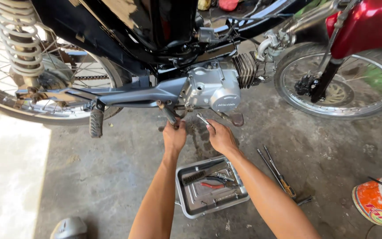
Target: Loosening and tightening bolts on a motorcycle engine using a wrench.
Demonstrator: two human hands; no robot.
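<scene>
A black motorcycle with a silver engine case [213, 90] fills the top of my view, standing on stained grey concrete floor [111, 177]. My left hand [174, 135] is clenched around a dark metal lever [168, 113] under the engine. My right hand [221, 136] pinches a slim silver wrench [203, 119], its tip just beside the case's lower edge. Between my forearms lies a shallow grey metal tray [239, 197] of tools, with a wire brush [197, 175] and red-handled pliers [212, 185]. Two long screwdrivers [279, 175] lie on the floor to its right.

I judge the wrench could slip off its fastener, since my grip is light, and knock my knuckles against the case. The fastener itself is hidden by my fingers; both wheels are cut off.
</scene>
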